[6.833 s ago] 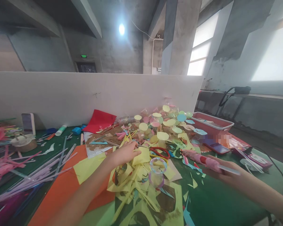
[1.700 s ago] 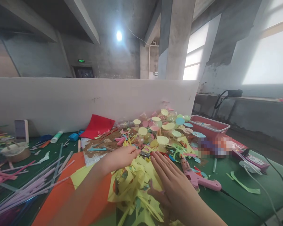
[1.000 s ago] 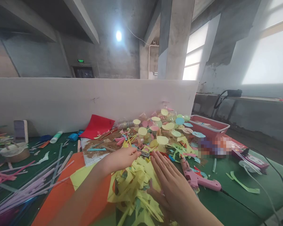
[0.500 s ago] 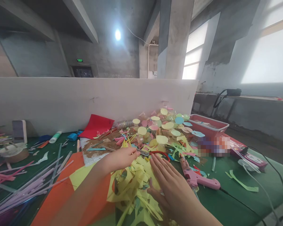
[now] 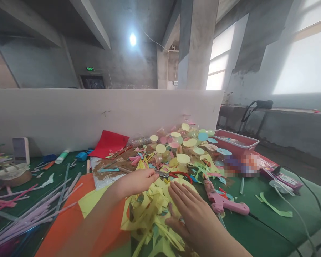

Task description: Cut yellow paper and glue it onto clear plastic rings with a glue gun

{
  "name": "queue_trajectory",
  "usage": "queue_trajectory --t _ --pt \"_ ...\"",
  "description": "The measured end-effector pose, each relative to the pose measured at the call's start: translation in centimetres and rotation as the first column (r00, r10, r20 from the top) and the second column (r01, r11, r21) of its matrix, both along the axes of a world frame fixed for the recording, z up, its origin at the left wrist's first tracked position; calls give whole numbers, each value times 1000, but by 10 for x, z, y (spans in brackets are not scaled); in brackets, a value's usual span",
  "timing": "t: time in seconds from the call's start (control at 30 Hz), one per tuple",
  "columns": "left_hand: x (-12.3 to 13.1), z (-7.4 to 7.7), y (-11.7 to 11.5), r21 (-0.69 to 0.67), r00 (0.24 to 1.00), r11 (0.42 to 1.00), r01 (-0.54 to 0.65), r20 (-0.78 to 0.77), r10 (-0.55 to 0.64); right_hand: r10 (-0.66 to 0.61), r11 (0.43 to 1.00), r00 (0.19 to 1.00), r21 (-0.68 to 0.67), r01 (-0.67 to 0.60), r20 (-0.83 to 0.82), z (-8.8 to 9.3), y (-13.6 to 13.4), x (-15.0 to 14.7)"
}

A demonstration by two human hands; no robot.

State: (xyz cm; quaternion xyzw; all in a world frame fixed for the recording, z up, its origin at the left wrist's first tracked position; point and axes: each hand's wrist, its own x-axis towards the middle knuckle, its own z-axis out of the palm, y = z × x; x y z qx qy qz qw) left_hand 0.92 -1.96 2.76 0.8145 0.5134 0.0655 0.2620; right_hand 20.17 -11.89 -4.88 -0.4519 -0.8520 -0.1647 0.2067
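Note:
My left hand (image 5: 140,181) is closed, with its fingertips at the metal blade end of a pair of red-handled scissors (image 5: 179,175). My right hand (image 5: 188,210) lies flat, fingers stretched out, over a pale yellow piece of paper (image 5: 188,184) that shows around its fingertips. Below and between the hands spreads a heap of yellow paper scraps (image 5: 149,210). Under my left forearm are an orange sheet (image 5: 69,214) and a yellow sheet (image 5: 91,200). My left fingers are partly hidden, so their exact grip is hard to see.
A pink glue gun (image 5: 227,205) with a cord rests right of my right hand. Paper-topped clear cups (image 5: 183,159) crowd the back, beside a pink basket (image 5: 237,142). Purple straws (image 5: 42,214) and a red sheet (image 5: 109,142) lie to the left. A white panel (image 5: 96,110) stands behind.
My right hand has shifted slightly down, and more of the pale yellow paper shows beyond its fingertips. My left hand and the scissors stay nearly in place.

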Motion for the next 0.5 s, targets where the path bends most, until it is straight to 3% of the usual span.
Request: queue_trajectory --t 0.37,0.5 --pt "4 2 -7 -6 998 999 -38 58 39 -44 999 999 31 45 -24 -2 -1 1" --pt "4 0 -7 -12 997 999 -35 67 36 30 998 997 -59 -35 -76 -3 0 6"
